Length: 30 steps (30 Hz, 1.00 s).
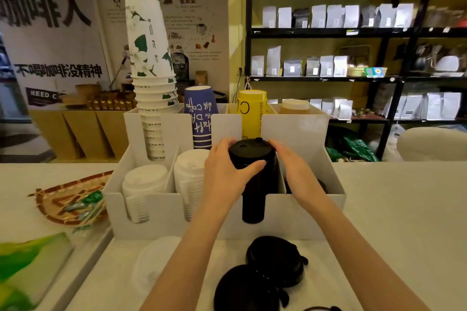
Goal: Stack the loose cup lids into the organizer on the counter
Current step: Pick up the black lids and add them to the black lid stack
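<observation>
A white organizer (pixel 161 207) stands on the counter with several front compartments. Two left compartments hold stacks of white lids (pixel 144 182). A tall stack of black lids (pixel 252 159) sits in the third compartment. My left hand (pixel 225 171) grips the left side of that stack near its top, thumb across the front. My right hand (pixel 295 166) rests against the right side of the stack. Loose black lids (pixel 275 260) lie on the counter in front of the organizer, with a clear lid (pixel 154 262) to their left.
Paper cup stacks (pixel 151 58) fill the organizer's back row: white-green, purple and yellow. A woven basket (pixel 73 199) with packets sits at the left. A green-and-white box (pixel 27 265) lies near the front left. Black shelving (pixel 353 33) with bags stands behind.
</observation>
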### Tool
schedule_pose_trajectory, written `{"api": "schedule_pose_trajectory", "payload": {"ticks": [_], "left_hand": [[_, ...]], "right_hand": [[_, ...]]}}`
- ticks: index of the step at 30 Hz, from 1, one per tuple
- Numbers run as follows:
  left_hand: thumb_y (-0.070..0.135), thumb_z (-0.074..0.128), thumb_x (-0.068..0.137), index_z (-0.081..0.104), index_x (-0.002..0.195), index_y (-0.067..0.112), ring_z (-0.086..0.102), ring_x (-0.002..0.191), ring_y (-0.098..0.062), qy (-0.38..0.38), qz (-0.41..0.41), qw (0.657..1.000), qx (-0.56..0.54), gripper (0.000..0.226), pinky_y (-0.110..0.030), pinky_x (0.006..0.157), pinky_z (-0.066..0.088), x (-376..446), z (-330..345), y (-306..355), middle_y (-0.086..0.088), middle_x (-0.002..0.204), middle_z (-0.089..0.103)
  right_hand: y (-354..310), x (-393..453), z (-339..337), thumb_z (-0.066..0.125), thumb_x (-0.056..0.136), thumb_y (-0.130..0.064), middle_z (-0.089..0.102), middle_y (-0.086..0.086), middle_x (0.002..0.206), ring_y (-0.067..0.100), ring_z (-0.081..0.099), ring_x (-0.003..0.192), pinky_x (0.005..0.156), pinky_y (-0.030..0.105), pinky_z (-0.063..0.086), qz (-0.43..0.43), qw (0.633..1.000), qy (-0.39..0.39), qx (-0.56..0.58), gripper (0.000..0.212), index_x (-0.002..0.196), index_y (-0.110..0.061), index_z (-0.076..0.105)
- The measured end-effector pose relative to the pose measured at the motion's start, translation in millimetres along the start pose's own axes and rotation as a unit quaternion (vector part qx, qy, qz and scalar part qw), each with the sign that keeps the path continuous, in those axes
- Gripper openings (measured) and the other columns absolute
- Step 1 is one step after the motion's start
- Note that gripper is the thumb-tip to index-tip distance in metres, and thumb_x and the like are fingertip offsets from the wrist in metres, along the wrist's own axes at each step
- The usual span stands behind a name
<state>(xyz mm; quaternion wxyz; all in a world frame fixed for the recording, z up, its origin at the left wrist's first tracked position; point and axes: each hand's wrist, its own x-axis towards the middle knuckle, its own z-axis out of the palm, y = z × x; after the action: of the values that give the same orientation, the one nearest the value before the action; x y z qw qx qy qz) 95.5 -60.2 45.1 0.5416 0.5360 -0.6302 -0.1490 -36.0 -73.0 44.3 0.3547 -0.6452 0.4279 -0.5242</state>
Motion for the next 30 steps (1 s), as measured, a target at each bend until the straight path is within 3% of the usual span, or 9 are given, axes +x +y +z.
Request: {"api": "schedule_pose_trajectory", "payload": {"ticks": [3, 7, 11, 15, 18, 21, 25, 27, 30], "left_hand": [[0.032, 0.075, 0.067, 0.046, 0.119, 0.018, 0.042, 0.103, -0.007, -0.018, -0.001, 1.0, 0.011, 0.062, -0.02, 0.083, 0.038, 0, -1, 0, -0.003, 0.122, 0.054], [0.029, 0.073, 0.069, 0.048, 0.118, 0.018, 0.045, 0.101, -0.008, -0.045, -0.008, 0.999, 0.004, 0.056, -0.022, 0.083, 0.041, 1, -4, 1, -0.002, 0.12, 0.057], [0.03, 0.072, 0.071, 0.047, 0.12, 0.017, 0.049, 0.109, -0.014, -0.059, -0.02, 0.998, 0.001, 0.057, -0.03, 0.092, 0.045, 2, -5, -1, -0.003, 0.122, 0.056], [0.031, 0.069, 0.073, 0.043, 0.124, 0.016, 0.046, 0.117, -0.018, -0.066, -0.019, 0.997, 0.023, 0.059, -0.033, 0.097, 0.042, -1, -6, 0, -0.004, 0.127, 0.051], [0.033, 0.066, 0.076, 0.042, 0.125, 0.014, 0.044, 0.117, -0.018, -0.066, 0.008, 0.996, 0.058, 0.058, -0.028, 0.097, 0.037, -4, -6, 5, -0.006, 0.129, 0.048], [0.036, 0.064, 0.077, 0.043, 0.127, 0.015, 0.037, 0.126, -0.019, -0.04, 0.049, 0.994, 0.087, 0.058, -0.031, 0.106, 0.032, -6, -8, 16, -0.005, 0.136, 0.043], [0.032, 0.063, 0.078, 0.053, 0.114, 0.018, 0.044, 0.111, -0.014, 0.024, 0.143, 0.987, 0.074, 0.04, -0.02, 0.089, 0.031, -25, -14, 36, 0.0, 0.118, 0.056], [0.03, 0.064, 0.078, 0.057, 0.109, 0.018, 0.05, 0.099, -0.011, 0.0, 0.165, 0.985, 0.046, 0.034, -0.016, 0.08, 0.037, -39, -14, 36, 0.0, 0.109, 0.06], [0.035, 0.064, 0.077, 0.058, 0.107, 0.019, 0.055, 0.093, -0.007, -0.076, 0.128, 0.989, 0.017, 0.035, -0.008, 0.07, 0.04, -55, -13, 23, 0.003, 0.104, 0.063]], "right_hand": [[0, -1, -3, 0.026, 0.096, -0.028, 0.056, 0.0, 0.106, -0.006, 0.048, 0.088, 0.063, -0.01, 0.032, -0.015, 0.998, 0.004, -0.054, 0.036, 0.116, -0.018, 0.054], [2, -7, -3, 0.026, 0.096, -0.029, 0.06, 0.003, 0.104, 0.001, 0.053, 0.093, 0.068, -0.008, 0.034, -0.045, 0.995, 0.013, -0.084, 0.038, 0.113, -0.018, 0.058], [3, -11, -3, 0.028, 0.095, -0.034, 0.062, 0.013, 0.113, 0.015, 0.055, 0.098, 0.078, 0.011, 0.038, -0.051, 0.996, 0.02, -0.073, 0.039, 0.111, -0.014, 0.058], [-3, -14, -5, 0.027, 0.095, -0.034, 0.054, 0.006, 0.13, 0.009, 0.047, 0.117, 0.089, 0.017, 0.036, -0.038, 0.996, 0.012, -0.084, 0.042, 0.129, -0.016, 0.045], [-14, -19, -10, 0.029, 0.095, -0.033, 0.048, -0.006, 0.127, -0.001, 0.036, 0.111, 0.092, 0.014, 0.028, -0.051, 0.993, 0.032, -0.099, 0.042, 0.133, -0.02, 0.039], [-28, -27, -18, 0.032, 0.095, -0.031, 0.049, -0.012, 0.114, -0.007, 0.045, 0.095, 0.074, -0.005, 0.033, -0.081, 0.99, 0.058, -0.099, 0.036, 0.127, -0.021, 0.045], [-35, -47, -22, 0.034, 0.094, -0.031, 0.056, -0.011, 0.105, -0.001, 0.05, 0.098, 0.072, -0.006, 0.036, -0.092, 0.99, 0.059, -0.09, 0.028, 0.115, -0.024, 0.051], [-33, -59, -23, 0.035, 0.093, -0.029, 0.058, -0.013, 0.096, 0.0, 0.053, 0.095, 0.074, 0.0, 0.039, -0.088, 0.99, 0.048, -0.103, 0.022, 0.107, -0.027, 0.052], [-21, -75, -24, 0.037, 0.093, -0.029, 0.064, 0.002, 0.096, 0.014, 0.057, 0.094, 0.077, 0.017, 0.043, -0.058, 0.99, 0.035, -0.122, 0.023, 0.1, -0.022, 0.057]]}}
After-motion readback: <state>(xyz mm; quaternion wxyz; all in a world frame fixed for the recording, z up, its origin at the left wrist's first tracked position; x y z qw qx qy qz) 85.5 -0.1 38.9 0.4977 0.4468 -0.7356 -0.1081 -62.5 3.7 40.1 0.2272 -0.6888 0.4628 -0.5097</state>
